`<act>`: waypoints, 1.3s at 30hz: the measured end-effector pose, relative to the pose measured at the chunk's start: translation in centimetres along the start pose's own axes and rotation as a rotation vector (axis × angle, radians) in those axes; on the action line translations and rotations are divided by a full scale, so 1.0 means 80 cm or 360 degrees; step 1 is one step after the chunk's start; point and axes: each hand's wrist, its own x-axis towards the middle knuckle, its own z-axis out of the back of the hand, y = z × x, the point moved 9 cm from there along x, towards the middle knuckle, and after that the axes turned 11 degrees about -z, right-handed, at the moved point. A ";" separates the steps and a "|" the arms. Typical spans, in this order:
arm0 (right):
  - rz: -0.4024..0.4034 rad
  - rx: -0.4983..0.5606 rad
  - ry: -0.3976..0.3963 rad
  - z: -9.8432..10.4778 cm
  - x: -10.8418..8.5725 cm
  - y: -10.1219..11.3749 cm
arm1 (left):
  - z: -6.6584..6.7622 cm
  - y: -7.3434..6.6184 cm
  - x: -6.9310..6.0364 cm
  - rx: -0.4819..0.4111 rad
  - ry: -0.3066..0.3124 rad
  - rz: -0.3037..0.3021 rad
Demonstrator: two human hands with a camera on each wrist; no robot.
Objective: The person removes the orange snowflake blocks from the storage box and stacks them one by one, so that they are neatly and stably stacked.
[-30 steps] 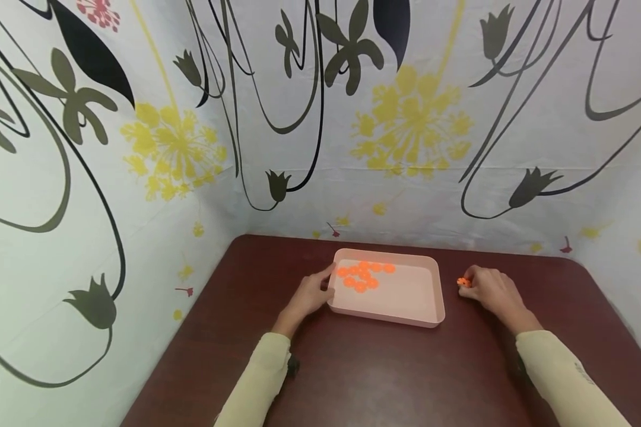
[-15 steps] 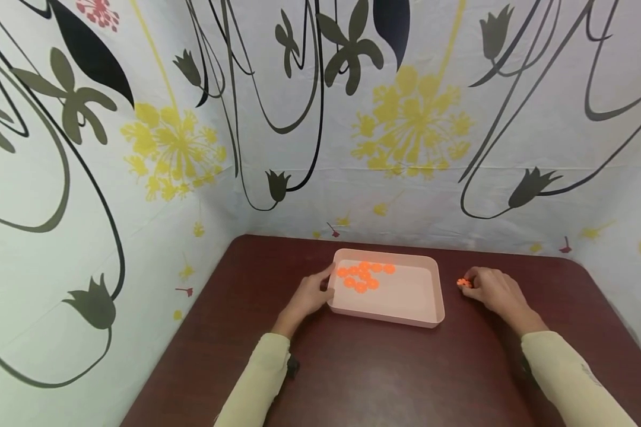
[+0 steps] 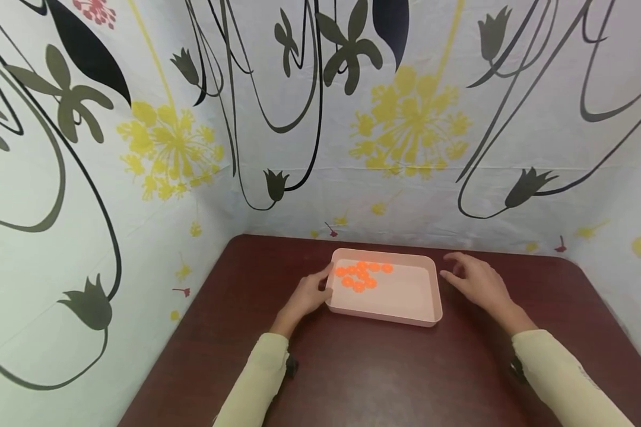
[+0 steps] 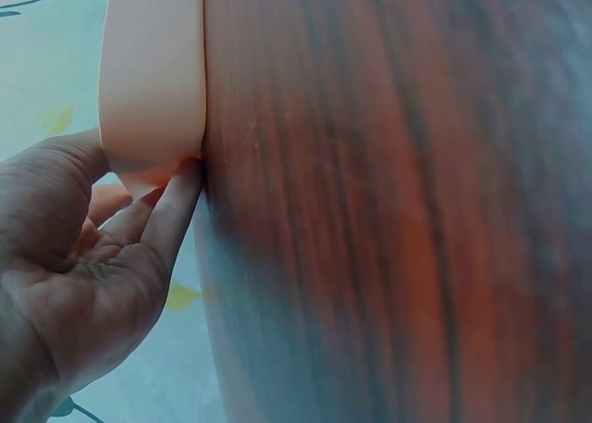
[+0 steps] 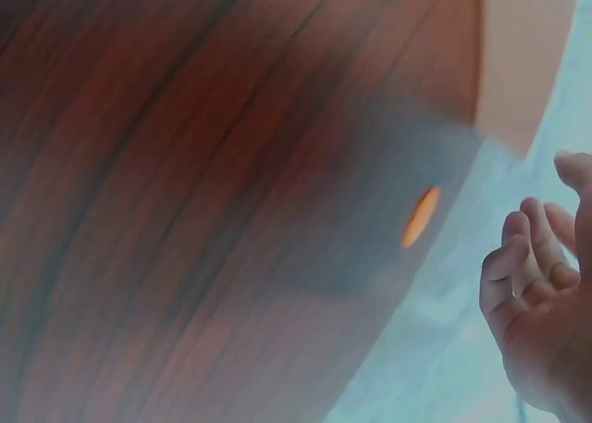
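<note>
A shallow pink tray (image 3: 400,298) lies on the table, with several flat orange pieces (image 3: 359,275) grouped in its left half. My left hand (image 3: 305,296) grips the tray's left side; in the left wrist view, thumb and fingers of that hand (image 4: 102,247) pinch the tray's end wall (image 4: 153,67). Just right of the tray is my right hand (image 3: 483,283), its fingers bent loosely and apart, holding nothing. The right wrist view has one orange piece (image 5: 422,217) on the tabletop, apart from the right hand (image 5: 541,312); in the head view that piece is hidden.
The dark reddish-brown table (image 3: 379,373) extends in front of the tray and to both sides. A pale cloth with flower patterns (image 3: 299,148) hangs behind the table and along its left side.
My right hand has let go of the orange piece it was touching, moved left and up towards the tray, and spread its thumb from its fingers. My left hand keeps its grip.
</note>
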 end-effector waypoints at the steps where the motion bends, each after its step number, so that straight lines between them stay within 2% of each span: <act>1: 0.0011 0.0034 -0.0025 -0.001 0.000 0.009 | 0.000 0.000 0.000 -0.0002 0.0001 0.0002; 5: 0.0071 0.0207 -0.0107 -0.006 -0.002 0.044 | 0.000 0.001 0.001 -0.0014 0.0002 0.0004; 7: 0.0075 0.0350 -0.0092 -0.012 -0.003 0.057 | 0.000 0.001 0.001 -0.0020 -0.0003 0.0009; 9: 0.0033 0.0518 -0.0023 -0.022 -0.003 0.067 | 0.001 0.000 0.001 -0.0020 -0.0004 0.0018; 13: -0.0069 0.0848 0.0218 -0.051 -0.003 0.083 | 0.001 0.000 0.000 0.0014 -0.0001 0.0027; 15: -0.0055 0.0983 0.0311 -0.063 -0.004 0.095 | 0.000 0.000 0.000 0.0026 0.0000 0.0024; 18: 0.0020 0.1113 0.0354 -0.076 -0.002 0.112 | 0.000 0.000 0.000 0.0040 -0.0001 0.0023; 21: 0.0017 0.1145 0.0410 -0.089 0.001 0.122 | 0.001 0.001 0.000 0.0041 0.0000 0.0027; 27: -0.0235 0.1017 0.0653 -0.122 -0.002 0.131 | 0.001 0.001 0.000 0.0002 0.0006 0.0050; 30: -0.0264 0.0970 0.0721 -0.134 -0.007 0.142 | 0.001 0.001 0.000 -0.0019 0.0003 0.0045; 34: -0.0288 0.0965 0.0713 -0.146 -0.012 0.151 | 0.001 0.000 0.000 -0.0019 -0.0003 0.0035; 39: -0.0300 0.0912 0.0633 -0.152 -0.012 0.152 | 0.001 0.002 0.000 -0.0017 -0.0009 0.0034</act>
